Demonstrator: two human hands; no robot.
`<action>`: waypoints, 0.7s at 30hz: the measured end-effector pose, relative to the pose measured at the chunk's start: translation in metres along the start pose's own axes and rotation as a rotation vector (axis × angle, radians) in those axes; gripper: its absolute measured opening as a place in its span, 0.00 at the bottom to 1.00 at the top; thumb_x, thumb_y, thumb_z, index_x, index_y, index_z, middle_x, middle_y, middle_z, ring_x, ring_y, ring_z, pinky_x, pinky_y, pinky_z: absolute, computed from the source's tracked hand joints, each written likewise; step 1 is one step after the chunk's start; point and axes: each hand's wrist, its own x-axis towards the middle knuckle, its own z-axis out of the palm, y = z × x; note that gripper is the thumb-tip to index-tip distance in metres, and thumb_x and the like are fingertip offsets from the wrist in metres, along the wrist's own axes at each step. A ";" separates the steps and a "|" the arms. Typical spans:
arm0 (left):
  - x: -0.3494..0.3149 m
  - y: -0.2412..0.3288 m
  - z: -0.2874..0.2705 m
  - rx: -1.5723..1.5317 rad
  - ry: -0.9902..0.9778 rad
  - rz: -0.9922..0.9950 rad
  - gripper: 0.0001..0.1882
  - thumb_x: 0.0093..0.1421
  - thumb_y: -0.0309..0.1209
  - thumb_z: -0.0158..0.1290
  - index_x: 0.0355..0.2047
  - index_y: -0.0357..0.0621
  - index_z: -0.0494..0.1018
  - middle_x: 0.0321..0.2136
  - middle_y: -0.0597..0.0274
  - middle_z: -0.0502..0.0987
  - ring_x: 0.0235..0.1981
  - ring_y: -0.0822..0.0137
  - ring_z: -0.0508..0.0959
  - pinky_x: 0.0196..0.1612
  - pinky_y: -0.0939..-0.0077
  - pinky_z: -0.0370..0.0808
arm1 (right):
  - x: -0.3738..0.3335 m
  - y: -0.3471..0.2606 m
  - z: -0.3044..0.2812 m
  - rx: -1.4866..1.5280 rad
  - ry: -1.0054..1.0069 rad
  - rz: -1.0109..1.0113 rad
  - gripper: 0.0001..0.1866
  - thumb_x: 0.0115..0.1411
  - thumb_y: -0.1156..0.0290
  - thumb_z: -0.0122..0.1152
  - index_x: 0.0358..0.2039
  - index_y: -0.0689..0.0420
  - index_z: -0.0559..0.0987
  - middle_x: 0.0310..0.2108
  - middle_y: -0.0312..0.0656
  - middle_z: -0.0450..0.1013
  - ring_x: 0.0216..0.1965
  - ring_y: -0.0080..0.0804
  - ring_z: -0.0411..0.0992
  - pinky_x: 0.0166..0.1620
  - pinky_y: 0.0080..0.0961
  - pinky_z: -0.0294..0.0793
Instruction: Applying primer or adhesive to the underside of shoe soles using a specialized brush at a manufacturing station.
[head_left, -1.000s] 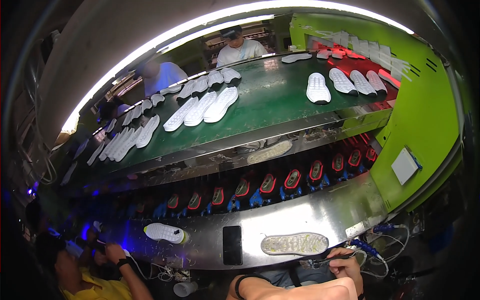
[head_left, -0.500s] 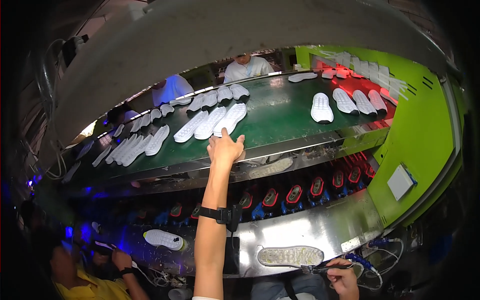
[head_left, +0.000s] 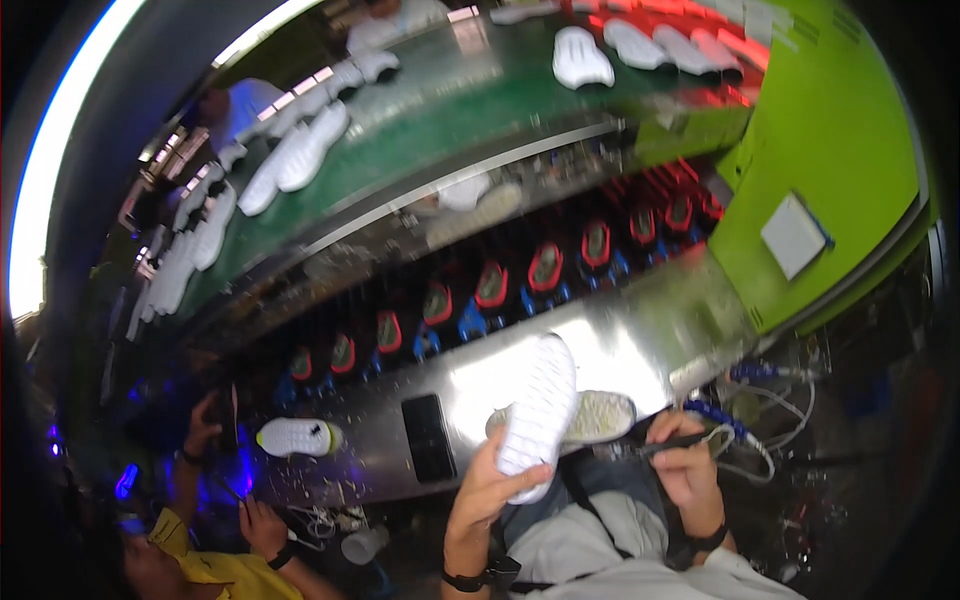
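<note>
The left hand [head_left: 492, 492] pinches a white shoe sole [head_left: 540, 415] by its heel over the near edge of the steel bench [head_left: 640, 340], above a speckled sole [head_left: 600, 415]. The right hand [head_left: 688, 462] is closed around a thin dark tool [head_left: 668, 444]. Gripped only at the heel, the sole could tip or slip off that edge; its tip could also catch the red moulds [head_left: 545, 265] beyond.

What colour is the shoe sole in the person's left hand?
White, with a ridged tread: the shoe sole in the left hand shows best in the head view.
</note>
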 end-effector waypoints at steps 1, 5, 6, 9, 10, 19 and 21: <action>-0.015 -0.035 -0.009 -0.156 0.008 -0.258 0.34 0.56 0.22 0.62 0.61 0.36 0.61 0.50 0.53 0.74 0.46 0.64 0.77 0.51 0.68 0.74 | 0.002 -0.001 0.011 -0.026 0.021 -0.012 0.13 0.38 0.87 0.62 0.28 0.63 0.76 0.33 0.45 0.71 0.40 0.32 0.70 0.47 0.23 0.66; -0.053 -0.067 0.010 -0.523 0.118 -0.414 0.33 0.63 0.17 0.48 0.67 0.41 0.50 0.57 0.45 0.68 0.53 0.44 0.75 0.55 0.44 0.75 | 0.008 0.016 0.005 -0.383 0.046 -0.113 0.14 0.41 0.87 0.69 0.31 0.64 0.79 0.33 0.42 0.73 0.34 0.24 0.72 0.40 0.19 0.70; -0.061 -0.068 0.015 -0.471 0.171 -0.343 0.33 0.64 0.17 0.47 0.67 0.43 0.49 0.58 0.46 0.68 0.53 0.44 0.75 0.54 0.46 0.75 | 0.007 0.016 0.011 -0.512 -0.014 -0.216 0.14 0.42 0.86 0.70 0.32 0.64 0.80 0.34 0.42 0.75 0.34 0.25 0.74 0.39 0.18 0.72; -0.086 -0.081 0.018 -0.367 0.244 -0.233 0.31 0.69 0.26 0.45 0.68 0.42 0.47 0.59 0.46 0.67 0.55 0.48 0.74 0.55 0.53 0.75 | 0.014 0.004 0.045 -0.891 -0.286 -0.458 0.14 0.45 0.83 0.73 0.35 0.62 0.83 0.34 0.44 0.78 0.33 0.30 0.79 0.35 0.20 0.77; -0.094 -0.090 0.014 -0.449 0.209 -0.168 0.29 0.70 0.33 0.42 0.68 0.43 0.47 0.59 0.46 0.67 0.54 0.50 0.75 0.54 0.54 0.75 | 0.018 0.003 0.059 -0.928 -0.341 -0.468 0.14 0.47 0.83 0.71 0.37 0.62 0.83 0.33 0.45 0.79 0.32 0.34 0.80 0.35 0.23 0.79; -0.095 -0.082 0.026 -0.700 0.411 -0.044 0.25 0.66 0.42 0.35 0.55 0.40 0.68 0.49 0.54 0.76 0.50 0.60 0.77 0.55 0.63 0.73 | 0.014 0.050 0.071 -0.626 -0.676 -0.268 0.12 0.48 0.80 0.66 0.36 0.66 0.80 0.31 0.47 0.75 0.30 0.39 0.77 0.32 0.28 0.76; -0.084 -0.075 0.030 -1.096 0.117 0.042 0.34 0.63 0.51 0.34 0.57 0.34 0.65 0.50 0.47 0.75 0.51 0.54 0.77 0.55 0.60 0.72 | 0.012 0.040 0.072 -0.747 -0.444 -0.272 0.13 0.47 0.83 0.68 0.37 0.65 0.82 0.35 0.49 0.79 0.31 0.35 0.79 0.35 0.24 0.80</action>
